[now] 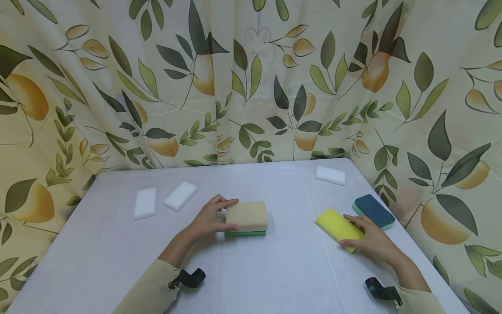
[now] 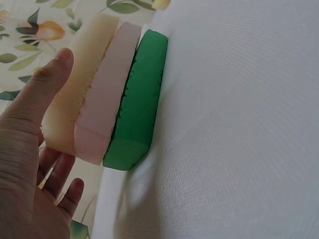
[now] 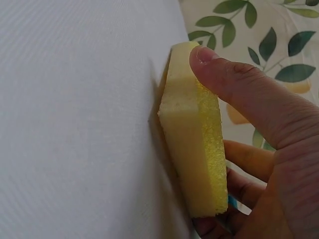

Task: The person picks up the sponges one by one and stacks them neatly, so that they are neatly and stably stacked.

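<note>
Stacking seems underway: left hand pinches the beige-topped sponge stack, right hand pinches the yellow sponge right of it, which next likely needs lifting on top.

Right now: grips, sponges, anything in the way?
Left grip holds cream sponge above pink layer, green layer. Right grip holds yellow sponge. Possible obstruction: blue sponge beside it.

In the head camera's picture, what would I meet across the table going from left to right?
White sponge block, second white sponge block set slantwise, left hand, beige sponge, yellow sponge, dark blue scrub sponge.
</note>
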Tool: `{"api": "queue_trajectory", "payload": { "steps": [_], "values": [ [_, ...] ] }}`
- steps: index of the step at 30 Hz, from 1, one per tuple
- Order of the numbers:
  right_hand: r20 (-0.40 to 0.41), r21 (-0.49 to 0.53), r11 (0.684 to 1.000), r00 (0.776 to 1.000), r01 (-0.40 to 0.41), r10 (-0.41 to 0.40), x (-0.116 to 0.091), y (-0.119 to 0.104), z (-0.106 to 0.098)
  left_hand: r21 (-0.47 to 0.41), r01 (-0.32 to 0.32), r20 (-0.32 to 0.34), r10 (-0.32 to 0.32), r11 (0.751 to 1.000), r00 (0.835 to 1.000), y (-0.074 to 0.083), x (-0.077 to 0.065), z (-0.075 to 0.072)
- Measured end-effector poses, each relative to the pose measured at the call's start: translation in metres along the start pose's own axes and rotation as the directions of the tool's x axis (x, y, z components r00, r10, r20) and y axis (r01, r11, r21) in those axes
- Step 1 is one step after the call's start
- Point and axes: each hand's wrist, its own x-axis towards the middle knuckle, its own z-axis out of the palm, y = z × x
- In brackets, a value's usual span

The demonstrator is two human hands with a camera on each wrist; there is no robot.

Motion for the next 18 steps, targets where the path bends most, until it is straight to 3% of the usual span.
{"api": "queue_trajectory", "payload": {
  "steps": [11,18],
  "values": [
    [0.004,-0.007,1.000,1.000,0.028,-0.028,0.006,-0.015,-0.004,0.003,0.004,0.003,-0.004,1.000,1.000,0.000,0.000,0.001],
    [-0.010,-0.023,0.994,0.994,0.109,-0.109,0.014,-0.025,-0.006,-0.004,0.003,0.002,-0.003,1.000,1.000,0.001,0.000,0.001]
  ]
}}
